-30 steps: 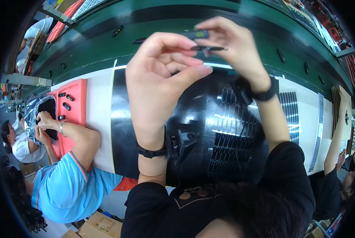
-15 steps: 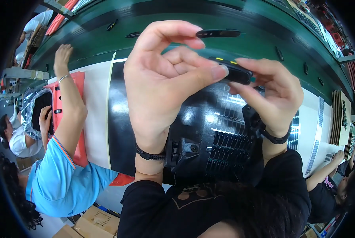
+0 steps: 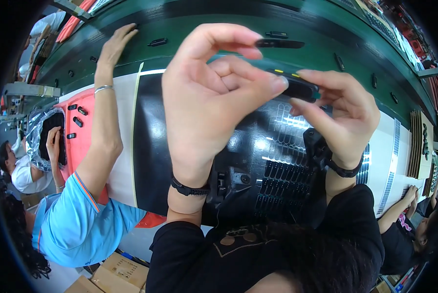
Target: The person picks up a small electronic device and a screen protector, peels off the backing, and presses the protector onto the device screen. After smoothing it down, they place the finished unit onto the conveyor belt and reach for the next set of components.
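A small black oblong device (image 3: 299, 89) with rounded ends and yellow marks along its upper edge is held between both hands over the bench. My left hand (image 3: 204, 97) has its thumb against the device's left end. The index and middle fingers of that hand hold a thin black oblong strip (image 3: 280, 44) by one end, apart from the device. My right hand (image 3: 348, 115) pinches the device's right end between thumb and fingers. A small green bit (image 3: 317, 94) shows at that end. Below lies a sheet of black oblong pieces (image 3: 281, 176) on a shiny black mat (image 3: 155, 141).
Beyond the bench runs a green conveyor (image 3: 180, 58) carrying several small black devices. To the left, a co-worker in a blue shirt (image 3: 77, 224) reaches over it, beside a red tray (image 3: 89, 102) with several devices. Brown boards (image 3: 417, 146) stand at the right.
Both my hands, with the device and the strip, have shifted slightly right. The co-worker's arm has reached farther over the conveyor, and more devices show on the red tray.
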The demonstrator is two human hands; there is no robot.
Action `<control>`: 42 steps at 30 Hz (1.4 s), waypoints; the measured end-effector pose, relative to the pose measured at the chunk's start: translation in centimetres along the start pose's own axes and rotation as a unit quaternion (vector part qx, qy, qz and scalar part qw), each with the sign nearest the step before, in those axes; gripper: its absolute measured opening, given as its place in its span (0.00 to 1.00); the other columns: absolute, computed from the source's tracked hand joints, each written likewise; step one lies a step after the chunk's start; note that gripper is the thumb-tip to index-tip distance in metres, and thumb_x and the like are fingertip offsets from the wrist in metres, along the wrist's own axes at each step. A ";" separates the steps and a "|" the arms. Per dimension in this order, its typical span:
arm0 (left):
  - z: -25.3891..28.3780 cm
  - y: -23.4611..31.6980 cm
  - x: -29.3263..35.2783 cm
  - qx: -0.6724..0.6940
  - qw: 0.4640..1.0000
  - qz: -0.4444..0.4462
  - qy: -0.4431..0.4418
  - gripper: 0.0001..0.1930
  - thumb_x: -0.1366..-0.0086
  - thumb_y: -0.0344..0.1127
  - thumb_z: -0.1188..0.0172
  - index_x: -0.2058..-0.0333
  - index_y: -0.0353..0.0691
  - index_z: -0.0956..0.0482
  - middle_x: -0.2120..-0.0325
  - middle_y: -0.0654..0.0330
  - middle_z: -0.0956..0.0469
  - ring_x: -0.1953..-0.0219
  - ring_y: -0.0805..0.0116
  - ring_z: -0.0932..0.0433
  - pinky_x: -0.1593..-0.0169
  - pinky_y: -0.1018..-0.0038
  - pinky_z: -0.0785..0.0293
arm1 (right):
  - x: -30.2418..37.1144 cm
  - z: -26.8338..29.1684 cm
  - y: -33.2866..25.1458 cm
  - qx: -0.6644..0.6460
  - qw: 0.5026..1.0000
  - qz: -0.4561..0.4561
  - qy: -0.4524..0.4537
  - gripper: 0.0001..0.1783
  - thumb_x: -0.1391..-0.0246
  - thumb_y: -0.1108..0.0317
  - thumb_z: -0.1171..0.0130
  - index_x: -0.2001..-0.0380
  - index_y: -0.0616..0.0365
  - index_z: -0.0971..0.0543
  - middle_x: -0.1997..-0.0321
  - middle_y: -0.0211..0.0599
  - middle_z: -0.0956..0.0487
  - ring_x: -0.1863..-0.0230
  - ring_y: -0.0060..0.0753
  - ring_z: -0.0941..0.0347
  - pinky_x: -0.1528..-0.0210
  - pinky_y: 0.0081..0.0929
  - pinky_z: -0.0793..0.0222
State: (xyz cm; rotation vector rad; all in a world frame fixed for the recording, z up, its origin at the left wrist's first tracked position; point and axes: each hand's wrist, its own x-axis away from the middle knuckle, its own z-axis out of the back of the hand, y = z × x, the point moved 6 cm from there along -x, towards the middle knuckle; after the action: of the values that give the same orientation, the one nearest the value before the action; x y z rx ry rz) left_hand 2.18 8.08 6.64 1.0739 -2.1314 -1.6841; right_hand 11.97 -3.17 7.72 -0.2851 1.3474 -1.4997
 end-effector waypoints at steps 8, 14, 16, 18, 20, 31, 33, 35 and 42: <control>-0.4 0.4 0.3 -0.069 0.995 -0.067 -0.005 0.22 0.59 0.11 0.43 0.62 0.26 0.35 0.68 0.52 0.33 0.72 0.71 0.26 0.67 0.83 0.28 | 0.2 0.0 -0.4 0.054 0.998 0.027 0.001 0.17 0.66 0.85 0.43 0.67 0.72 0.28 0.69 0.45 0.26 0.71 0.31 0.26 0.71 0.17 0.29; -0.4 -0.2 -0.2 -0.231 0.969 -0.069 -0.053 0.20 0.56 0.15 0.43 0.61 0.29 0.34 0.69 0.56 0.31 0.73 0.75 0.27 0.69 0.87 0.30 | 0.6 -0.3 -1.4 0.138 0.984 0.110 -0.035 0.17 0.67 0.85 0.43 0.67 0.72 0.28 0.71 0.44 0.26 0.74 0.29 0.27 0.73 0.16 0.30; -0.4 -1.2 -0.6 -0.365 0.925 -0.048 -0.094 0.18 0.52 0.18 0.43 0.61 0.30 0.33 0.72 0.58 0.29 0.74 0.78 0.28 0.72 0.88 0.32 | 0.8 -0.1 -1.0 0.108 0.989 0.099 -0.018 0.17 0.67 0.85 0.43 0.67 0.72 0.28 0.71 0.43 0.26 0.75 0.28 0.27 0.73 0.16 0.30; -0.5 -1.9 -0.6 -0.267 0.958 -0.008 -0.105 0.17 0.51 0.20 0.43 0.60 0.31 0.33 0.73 0.60 0.28 0.75 0.80 0.29 0.73 0.89 0.34 | 0.9 0.4 -0.5 0.048 0.996 0.074 0.018 0.17 0.66 0.85 0.43 0.67 0.71 0.28 0.72 0.41 0.26 0.76 0.26 0.28 0.75 0.15 0.31; -1.0 -2.8 -0.5 -0.061 0.988 0.071 -0.126 0.15 0.48 0.23 0.44 0.60 0.33 0.32 0.76 0.62 0.27 0.78 0.83 0.32 0.76 0.90 0.37 | 0.8 0.5 0.1 0.006 0.999 0.035 0.021 0.16 0.65 0.83 0.42 0.67 0.70 0.27 0.73 0.39 0.26 0.76 0.24 0.27 0.74 0.14 0.31; 2.7 -0.8 -1.3 -0.271 0.962 -0.013 0.027 0.11 0.41 0.33 0.52 0.63 0.34 0.28 0.77 0.63 0.26 0.79 0.85 0.35 0.76 0.90 0.43 | -4.0 1.0 12.7 -0.061 0.988 -0.139 -0.011 0.15 0.58 0.74 0.44 0.63 0.65 0.28 0.66 0.38 0.26 0.68 0.25 0.28 0.64 0.17 0.33; 3.0 -0.2 -1.2 -0.291 0.955 -0.038 0.046 0.11 0.40 0.34 0.53 0.64 0.34 0.27 0.77 0.63 0.25 0.79 0.85 0.35 0.76 0.90 0.43 | -5.3 0.9 15.9 0.010 0.994 -0.102 -0.030 0.16 0.57 0.71 0.43 0.62 0.62 0.28 0.64 0.37 0.26 0.64 0.25 0.29 0.60 0.18 0.34; 3.0 0.2 -1.2 -0.305 0.949 -0.045 0.059 0.09 0.41 0.33 0.51 0.67 0.35 0.26 0.77 0.64 0.26 0.78 0.85 0.35 0.76 0.91 0.43 | -7.0 1.1 17.4 0.339 0.940 0.039 -0.004 0.17 0.57 0.67 0.43 0.61 0.57 0.27 0.63 0.37 0.26 0.59 0.29 0.31 0.56 0.22 0.36; 2.3 0.4 -0.7 -0.298 0.952 -0.051 0.046 0.06 0.50 0.31 0.41 0.76 0.35 0.25 0.81 0.66 0.29 0.80 0.82 0.35 0.79 0.88 0.44 | -14.3 -4.8 25.5 0.358 0.923 -0.101 -0.095 0.17 0.59 0.64 0.41 0.64 0.58 0.27 0.64 0.42 0.26 0.61 0.36 0.30 0.58 0.26 0.36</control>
State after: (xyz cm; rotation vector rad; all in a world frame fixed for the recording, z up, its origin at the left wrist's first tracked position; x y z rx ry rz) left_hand 1.15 10.29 6.43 1.0481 -1.3742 -2.0786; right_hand 27.72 15.68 -8.77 -0.0926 0.5595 -1.9736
